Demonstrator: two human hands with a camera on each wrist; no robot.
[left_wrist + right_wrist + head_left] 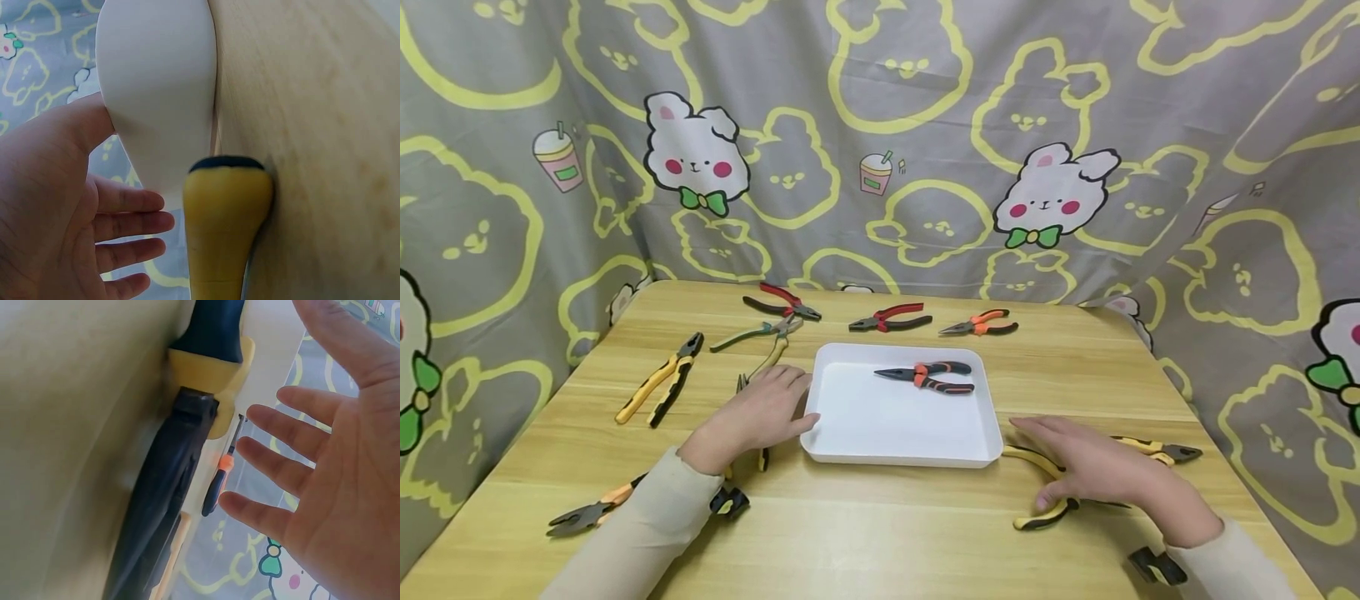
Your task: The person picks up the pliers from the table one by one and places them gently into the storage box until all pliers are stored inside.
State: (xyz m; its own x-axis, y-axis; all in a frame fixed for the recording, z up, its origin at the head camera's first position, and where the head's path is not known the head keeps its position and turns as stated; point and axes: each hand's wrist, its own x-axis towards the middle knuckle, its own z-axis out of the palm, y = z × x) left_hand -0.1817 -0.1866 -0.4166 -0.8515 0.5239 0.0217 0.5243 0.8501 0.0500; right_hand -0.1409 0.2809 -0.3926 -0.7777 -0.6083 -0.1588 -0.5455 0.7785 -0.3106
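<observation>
A white tray [857,429] lies mid-table, holding long-nose pliers [921,377] with black-and-orange handles near its far right corner. My left hand [760,412] is at the tray's left side, thumb over the rim and fingers fairly straight along the outer wall. In the left wrist view a yellow handle end [226,209] stands close by that hand. To the tray's right, my right hand [1093,462] hovers with fingers spread, holding nothing. Beneath it are yellow-and-black pliers [1039,523], partly hidden by the hand; the right wrist view shows their dark jaws [159,469] close up.
Red-and-black pliers [891,320], another red pair [790,300] and orange-handled pliers [981,323] lie along the back. Left are yellow-and-black pliers [662,379], green-handled pliers [745,335] and orange-handled pliers [591,512] under the forearm. A patterned curtain [925,225] surrounds the table.
</observation>
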